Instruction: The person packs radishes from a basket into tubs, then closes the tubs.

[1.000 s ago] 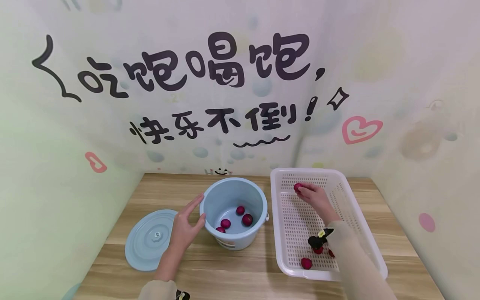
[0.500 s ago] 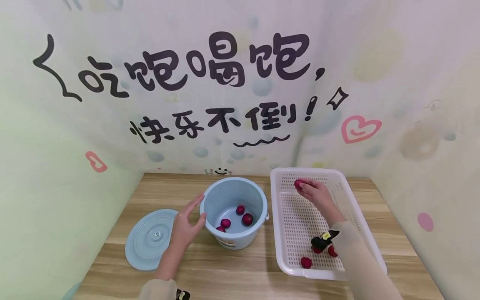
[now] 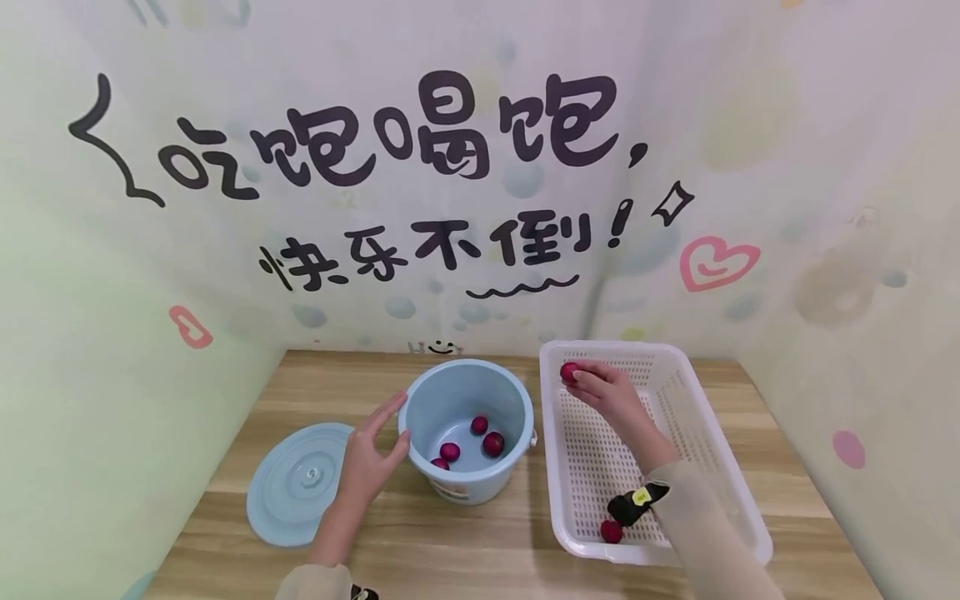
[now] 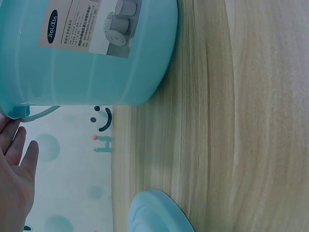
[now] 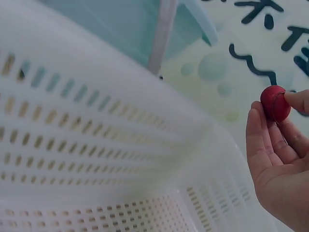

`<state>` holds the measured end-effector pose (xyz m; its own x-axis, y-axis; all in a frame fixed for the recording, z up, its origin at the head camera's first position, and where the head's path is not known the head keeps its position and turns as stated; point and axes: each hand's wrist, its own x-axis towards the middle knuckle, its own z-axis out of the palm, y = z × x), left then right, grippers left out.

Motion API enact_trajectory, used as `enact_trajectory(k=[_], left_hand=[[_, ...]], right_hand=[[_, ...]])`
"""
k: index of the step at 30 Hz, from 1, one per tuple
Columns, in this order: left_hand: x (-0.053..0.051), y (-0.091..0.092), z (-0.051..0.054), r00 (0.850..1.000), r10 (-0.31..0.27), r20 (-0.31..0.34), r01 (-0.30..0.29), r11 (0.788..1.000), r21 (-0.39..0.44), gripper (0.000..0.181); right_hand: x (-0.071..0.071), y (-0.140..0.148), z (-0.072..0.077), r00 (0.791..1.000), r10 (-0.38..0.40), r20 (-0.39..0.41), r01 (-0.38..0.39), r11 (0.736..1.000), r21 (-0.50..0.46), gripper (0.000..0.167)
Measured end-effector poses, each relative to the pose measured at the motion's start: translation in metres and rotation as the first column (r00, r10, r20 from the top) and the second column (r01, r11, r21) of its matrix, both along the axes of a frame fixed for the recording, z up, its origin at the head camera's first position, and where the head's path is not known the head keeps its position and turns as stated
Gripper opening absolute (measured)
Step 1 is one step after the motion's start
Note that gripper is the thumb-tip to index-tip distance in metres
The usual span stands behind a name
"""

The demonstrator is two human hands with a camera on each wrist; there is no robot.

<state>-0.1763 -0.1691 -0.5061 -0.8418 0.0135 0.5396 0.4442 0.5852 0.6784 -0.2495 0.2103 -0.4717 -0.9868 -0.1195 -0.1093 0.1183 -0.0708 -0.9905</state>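
Note:
High over the far left part of the white plastic basket (image 3: 592, 450), my right hand (image 3: 611, 402) pinches a dark red plum (image 3: 569, 372) between thumb and fingertips. In the right wrist view a seam runs down the held plum (image 5: 275, 103), and the basket wall (image 5: 96, 125) lies beside the hand. The light blue bucket (image 3: 480, 482) stands upright with several plums (image 3: 492, 443) on its bottom. My left hand (image 3: 365, 462) rests with extended fingers against the bucket's left rim. Another plum (image 3: 611, 532) lies at the basket's near end, by my right wrist strap.
A round light blue lid (image 3: 296, 492) lies flat on the wooden table (image 3: 450, 550), left of the bucket and partly behind my left forearm. Bucket and basket stand close side by side. A wall with black lettering (image 3: 450, 125) rises behind the table.
My right hand has carried the plum leftward over the basket, towards the bucket. My forearm now covers plums seen earlier in the near part of the basket. My left hand has stayed on the rim.

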Motion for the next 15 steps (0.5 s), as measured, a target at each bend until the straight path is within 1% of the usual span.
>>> enact_trajectory(k=[6,10,15], left_hand=[[0.003,0.001,0.001,1.000,0.006,0.007,-0.006,1.000,-0.004,0.054],[0.002,0.001,0.001,1.000,0.005,0.001,-0.005,1.000,-0.004,0.054],[-0.001,0.002,0.001,1.000,-0.002,-0.008,0.002,1.000,0.004,0.054]], right_hand=[[0.009,-0.026,0.011,0.998,0.062,0.007,-0.062,0.998,-0.024,0.045],[0.012,-0.044,0.020,0.996,0.084,-0.001,-0.084,0.996,-0.040,0.043],[0.016,-0.062,0.030,0.993,0.119,-0.022,-0.119,0.993,-0.025,0.043]])
